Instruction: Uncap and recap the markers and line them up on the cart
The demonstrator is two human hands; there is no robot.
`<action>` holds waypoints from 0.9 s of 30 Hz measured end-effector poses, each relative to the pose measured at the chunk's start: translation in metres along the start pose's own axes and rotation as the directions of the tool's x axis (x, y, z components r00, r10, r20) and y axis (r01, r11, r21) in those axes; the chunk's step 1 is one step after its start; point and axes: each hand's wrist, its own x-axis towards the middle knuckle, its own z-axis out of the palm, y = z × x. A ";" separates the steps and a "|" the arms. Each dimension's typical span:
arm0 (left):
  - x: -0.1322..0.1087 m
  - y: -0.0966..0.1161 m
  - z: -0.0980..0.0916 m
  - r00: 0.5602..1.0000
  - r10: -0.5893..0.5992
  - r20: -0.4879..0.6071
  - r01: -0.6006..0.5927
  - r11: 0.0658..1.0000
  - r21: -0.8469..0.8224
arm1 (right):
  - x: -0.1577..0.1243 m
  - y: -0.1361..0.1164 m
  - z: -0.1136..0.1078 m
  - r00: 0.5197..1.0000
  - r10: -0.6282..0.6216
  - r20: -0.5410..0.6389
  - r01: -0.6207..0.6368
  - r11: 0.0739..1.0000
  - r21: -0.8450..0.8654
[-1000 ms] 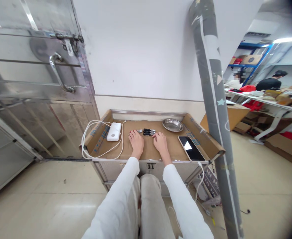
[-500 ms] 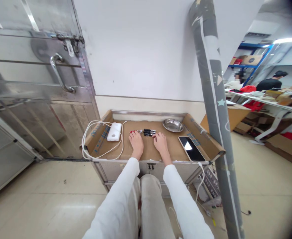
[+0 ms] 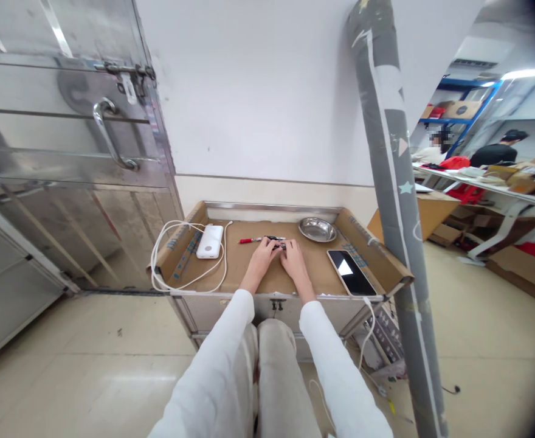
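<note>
Both my hands rest on a cardboard-lined metal cart top [image 3: 295, 281]. My left hand [image 3: 262, 258] has its fingertips on a small cluster of black pens [image 3: 277, 243]. My right hand [image 3: 293, 259] touches the same cluster from the right, fingers curled over it. A red-capped pen [image 3: 250, 240] lies just left of the cluster, uncovered. Whether either hand grips a pen is too small to make out.
A white power bank [image 3: 209, 241] with a looped white cable [image 3: 158, 255] lies at the left. A steel bowl [image 3: 317, 229] and a phone [image 3: 350, 271] sit at the right. A grey wrapped pole [image 3: 388, 152] stands right of the cart, a steel door [image 3: 67, 140] left. Two people sit far right.
My left hand slid right from the red-capped pen to the black pens, uncovering the red one. My right hand barely moved.
</note>
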 end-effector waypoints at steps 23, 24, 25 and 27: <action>0.001 0.005 -0.008 0.954 -0.079 -0.290 0.031 0.986 -0.165 | -0.001 0.006 0.007 0.999 0.015 0.040 -0.023 0.975 0.219; 0.001 0.006 -0.010 0.953 -0.094 -0.288 0.047 0.985 -0.165 | -0.002 0.005 0.006 0.999 0.026 0.048 -0.035 0.979 0.201; 0.001 0.007 -0.011 0.951 -0.108 -0.288 0.062 0.984 -0.164 | -0.002 0.004 0.005 0.998 0.035 0.053 -0.044 0.982 0.185; 0.001 0.009 -0.013 0.945 -0.138 -0.298 0.092 0.982 -0.163 | -0.002 0.001 0.002 0.998 0.046 0.053 -0.053 0.986 0.157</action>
